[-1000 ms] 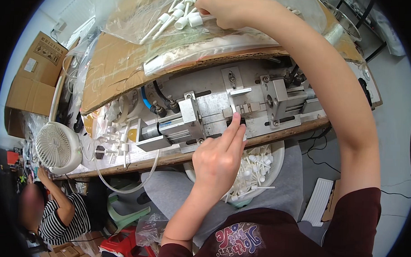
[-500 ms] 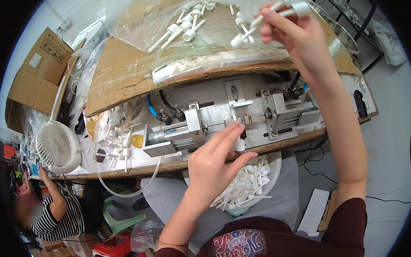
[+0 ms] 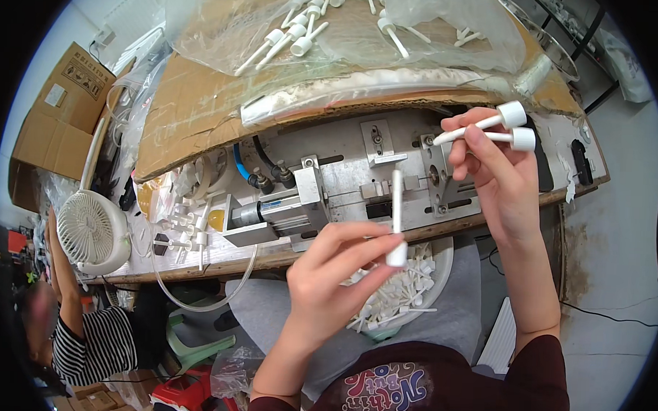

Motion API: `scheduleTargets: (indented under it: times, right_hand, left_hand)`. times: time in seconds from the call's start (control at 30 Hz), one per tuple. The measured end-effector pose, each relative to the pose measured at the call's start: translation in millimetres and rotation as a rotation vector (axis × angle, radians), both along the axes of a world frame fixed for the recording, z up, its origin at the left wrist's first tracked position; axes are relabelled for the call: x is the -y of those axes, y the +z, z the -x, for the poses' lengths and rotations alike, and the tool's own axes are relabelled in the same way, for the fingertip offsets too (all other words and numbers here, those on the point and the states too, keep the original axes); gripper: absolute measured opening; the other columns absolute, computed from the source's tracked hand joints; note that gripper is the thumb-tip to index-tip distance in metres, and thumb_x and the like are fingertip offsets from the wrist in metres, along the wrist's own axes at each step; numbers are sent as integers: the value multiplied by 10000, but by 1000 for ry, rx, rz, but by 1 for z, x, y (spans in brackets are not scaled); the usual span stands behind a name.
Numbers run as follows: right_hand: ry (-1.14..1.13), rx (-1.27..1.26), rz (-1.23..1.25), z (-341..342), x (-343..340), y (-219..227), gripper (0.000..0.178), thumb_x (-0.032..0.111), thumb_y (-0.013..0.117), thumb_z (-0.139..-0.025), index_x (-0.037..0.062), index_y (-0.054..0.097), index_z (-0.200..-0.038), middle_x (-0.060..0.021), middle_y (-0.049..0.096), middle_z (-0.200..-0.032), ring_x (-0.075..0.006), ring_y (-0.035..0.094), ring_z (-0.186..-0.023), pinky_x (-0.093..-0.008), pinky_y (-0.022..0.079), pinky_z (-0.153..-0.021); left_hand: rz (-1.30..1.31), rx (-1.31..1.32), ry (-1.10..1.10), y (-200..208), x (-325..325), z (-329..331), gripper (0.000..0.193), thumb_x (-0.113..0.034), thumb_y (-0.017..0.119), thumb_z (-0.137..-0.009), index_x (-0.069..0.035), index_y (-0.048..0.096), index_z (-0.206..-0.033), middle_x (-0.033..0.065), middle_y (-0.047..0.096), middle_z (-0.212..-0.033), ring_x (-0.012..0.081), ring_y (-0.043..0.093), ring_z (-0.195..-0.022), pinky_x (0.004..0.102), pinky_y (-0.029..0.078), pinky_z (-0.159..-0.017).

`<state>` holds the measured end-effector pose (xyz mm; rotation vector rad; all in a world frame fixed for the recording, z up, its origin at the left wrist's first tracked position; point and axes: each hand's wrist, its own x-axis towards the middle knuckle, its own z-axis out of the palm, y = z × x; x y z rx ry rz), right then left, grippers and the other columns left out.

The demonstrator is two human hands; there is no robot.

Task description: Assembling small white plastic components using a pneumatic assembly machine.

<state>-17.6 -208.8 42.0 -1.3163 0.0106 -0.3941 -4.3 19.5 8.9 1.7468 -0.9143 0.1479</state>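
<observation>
My left hand (image 3: 326, 278) pinches a white capped stick (image 3: 397, 208) by its round cap, with the shaft pointing up in front of the metal fixture. My right hand (image 3: 500, 190) is closed on two white capped sticks (image 3: 520, 138), their caps to the right and shafts crossing between the fingers. Between two air cylinders (image 3: 282, 210) of the fixture, a small metal holder (image 3: 389, 187) shows no stick in it. Below my left hand, a round basin (image 3: 444, 278) on my lap holds many similar white sticks.
Behind the fixture, a cardboard sheet (image 3: 194, 121) under clear plastic bears several loose white sticks (image 3: 298, 41). A white fan (image 3: 92, 230) and a looped clear hose (image 3: 228, 303) are on the left. Another person (image 3: 92, 346) in a striped shirt works at far left.
My right hand has come down and nearer from the plastic-covered cardboard with two sticks. My left hand has drawn back from the fixture's holder, lifting a stick upright.
</observation>
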Motion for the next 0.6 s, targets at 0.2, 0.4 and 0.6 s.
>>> scheduleTargets:
  times: [0.2,0.4,0.6]
  right_hand:
    - [-284,180,662,18,-7,-15,170,-45,702,-862,-16,731,-1027,-102,716,-971,-177,680,-854,-266,544,-761]
    - [-296,523,1186,29,-3,-23,338,31,738,-680,-20,742,-1014,-151,697,-965,-256,687,-748,-309,539,-608]
    - [-304,635,1404,31,-3,-37,380,99,697,-626,-49,723,-976,-148,687,-933,-223,636,-662,-299,511,-542]
  left_hand:
    - [-428,371,223,-25,16,4,280,-80,801,-750,-67,760,-1027,70,730,-1146,185,666,-688,279,492,-605]
    - [-498,339,229,-16,19,-5,278,-112,805,-746,-70,759,-1016,36,733,-1153,177,648,-632,274,478,-550]
    - [-258,-2,105,-12,16,-3,334,-60,855,-699,-41,759,-1018,76,748,-1032,146,677,-716,262,545,-617]
